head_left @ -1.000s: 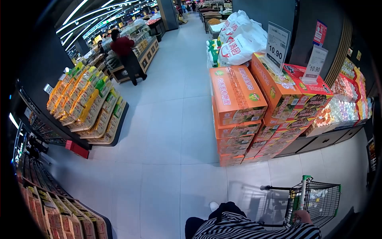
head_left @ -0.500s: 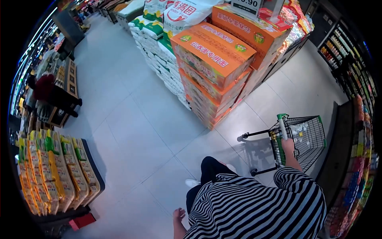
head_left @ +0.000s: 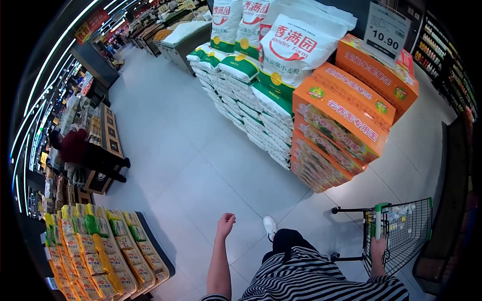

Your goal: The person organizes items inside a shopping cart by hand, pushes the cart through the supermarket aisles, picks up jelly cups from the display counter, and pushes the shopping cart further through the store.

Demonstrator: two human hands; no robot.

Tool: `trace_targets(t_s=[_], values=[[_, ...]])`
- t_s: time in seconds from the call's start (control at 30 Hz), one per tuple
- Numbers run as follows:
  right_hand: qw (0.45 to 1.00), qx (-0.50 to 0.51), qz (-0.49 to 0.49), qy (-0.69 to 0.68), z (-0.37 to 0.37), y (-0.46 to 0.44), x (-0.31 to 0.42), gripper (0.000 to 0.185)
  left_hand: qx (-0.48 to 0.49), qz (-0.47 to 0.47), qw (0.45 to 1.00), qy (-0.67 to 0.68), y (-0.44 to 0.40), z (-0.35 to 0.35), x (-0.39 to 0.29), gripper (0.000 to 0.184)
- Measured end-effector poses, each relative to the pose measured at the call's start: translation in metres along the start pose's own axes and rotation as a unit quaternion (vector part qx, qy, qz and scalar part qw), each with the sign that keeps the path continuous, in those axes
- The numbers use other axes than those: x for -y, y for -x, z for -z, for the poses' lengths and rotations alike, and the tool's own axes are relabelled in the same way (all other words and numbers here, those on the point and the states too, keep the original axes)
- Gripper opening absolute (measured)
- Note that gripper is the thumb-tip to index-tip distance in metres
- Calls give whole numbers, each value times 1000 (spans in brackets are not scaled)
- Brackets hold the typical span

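Observation:
My right hand (head_left: 378,246) is closed around the handle (head_left: 378,226) of a black wire shopping cart (head_left: 409,226) with green corner pieces. Pale packaged goods (head_left: 401,213) lie in the cart's basket; I cannot make out their kind. My left hand (head_left: 227,224) hangs over the floor in front of my body, touching nothing. Its fingers are loosely curled in, and nothing shows in them. Below are my striped shirt and one white shoe (head_left: 270,226).
Ahead stand stacked orange noodle boxes (head_left: 346,118), white-and-green flour bags (head_left: 246,105) and a price sign (head_left: 385,32). A rack of yellow packages (head_left: 95,251) stands lower left. Behind it, a person (head_left: 80,148) stands by a wooden counter (head_left: 108,150). Shelving (head_left: 442,55) lines the right.
My view has shifted left and up, so the boxes and cart appear farther right. My left arm has swung forward, its fingers more curled. My right hand keeps hold of the cart handle.

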State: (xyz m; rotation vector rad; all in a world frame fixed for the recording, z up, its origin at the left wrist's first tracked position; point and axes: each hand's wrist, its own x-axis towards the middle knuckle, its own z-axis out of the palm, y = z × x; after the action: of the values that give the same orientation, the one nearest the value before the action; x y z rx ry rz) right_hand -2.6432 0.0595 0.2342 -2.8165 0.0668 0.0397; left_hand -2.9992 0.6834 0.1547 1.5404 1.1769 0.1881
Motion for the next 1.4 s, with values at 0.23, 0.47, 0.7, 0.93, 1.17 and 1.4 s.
trace_targets(t_s=[0.23, 0.47, 0.7, 0.93, 1.17, 1.4], values=[[996, 31, -79, -35, -46, 80, 98, 29, 51, 294, 954, -3, -13, 129, 134, 31], [982, -28, -186, -3, -82, 147, 244, 34, 187, 424, 885, -41, -7, 282, 186, 36], [966, -43, -253, 27, -131, 202, 386, 35, 170, 425, 882, -109, -237, 429, 181, 36], [958, -73, -277, -9, -193, 257, 506, 36, 265, 66, 930, -245, -536, 452, 1, 28], [953, -84, -281, -73, -239, 280, 636, 39, 477, -174, 820, -263, -575, 292, -197, 29], [929, -85, -320, -166, -284, 265, 765, 39, 695, -231, 639, -236, -475, 253, -263, 29]])
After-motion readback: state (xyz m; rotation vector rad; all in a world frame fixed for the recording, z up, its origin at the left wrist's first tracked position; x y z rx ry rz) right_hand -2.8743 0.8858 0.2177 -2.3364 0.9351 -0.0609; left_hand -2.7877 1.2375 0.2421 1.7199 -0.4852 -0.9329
